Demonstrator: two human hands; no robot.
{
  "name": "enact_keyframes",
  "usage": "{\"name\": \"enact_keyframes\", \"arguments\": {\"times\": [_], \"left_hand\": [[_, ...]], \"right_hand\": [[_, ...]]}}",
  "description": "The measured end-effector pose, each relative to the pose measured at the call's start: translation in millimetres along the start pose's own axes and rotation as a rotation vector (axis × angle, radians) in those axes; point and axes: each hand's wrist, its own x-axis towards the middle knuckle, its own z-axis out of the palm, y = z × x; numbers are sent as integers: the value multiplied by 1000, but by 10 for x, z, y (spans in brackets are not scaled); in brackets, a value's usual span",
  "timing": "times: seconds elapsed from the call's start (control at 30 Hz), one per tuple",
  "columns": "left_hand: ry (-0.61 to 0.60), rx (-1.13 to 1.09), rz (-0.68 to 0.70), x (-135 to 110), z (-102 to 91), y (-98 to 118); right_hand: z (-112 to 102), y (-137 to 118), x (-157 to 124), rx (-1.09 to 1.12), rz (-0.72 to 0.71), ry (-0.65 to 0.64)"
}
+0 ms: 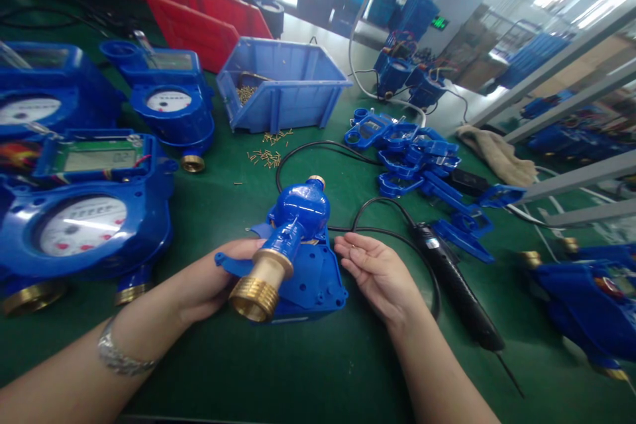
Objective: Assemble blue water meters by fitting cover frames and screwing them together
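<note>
My left hand (209,281) grips a blue water meter (293,245) lying upside down on the green table, its brass threaded end (256,291) pointing toward me. My right hand (375,271) rests palm up beside the meter's right edge, fingers loosely curled around what looks like small screws; they are too small to name surely. A black electric screwdriver (454,288) lies just right of that hand, its cable looping behind the meter.
Several assembled blue meters (84,225) stand at the left. A blue bin (283,83) with brass screws and a red bin (199,16) sit behind; loose screws (265,156) lie before them. Blue plastic covers (412,156) pile at right, near a cloth (497,152).
</note>
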Motion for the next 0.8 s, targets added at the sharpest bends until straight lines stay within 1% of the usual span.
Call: {"name": "enact_keyframes", "arguments": {"times": [0.17, 0.3, 0.43, 0.47, 0.53, 0.63, 0.7, 0.73, 0.8], "left_hand": [[-2, 4, -7, 20, 2, 5], [-5, 44, 13, -19, 16, 8], [-28, 57, 37, -42, 40, 21], [-33, 55, 37, -40, 40, 22], [-36, 51, 36, -34, 29, 17], [-25, 59, 33, -31, 2, -1], [-16, 56, 31, -36, -8, -10], [-13, 53, 34, -40, -9, -12], [-15, 43, 40, -50, -1, -11]], "right_hand": [[52, 11, -20, -56, -56, -28], [72, -26, -50, -160, -116, -33], [122, -122, -225, -286, -182, -14], [148, -146, -296, -365, -215, -7], [210, -176, -448, -658, -363, -5], [285, -154, -619, -1197, -723, -58], [304, -99, -662, -1382, -897, -97], [305, -67, -666, -1433, -953, -104], [299, -12, -659, -1496, -1019, -102]]}}
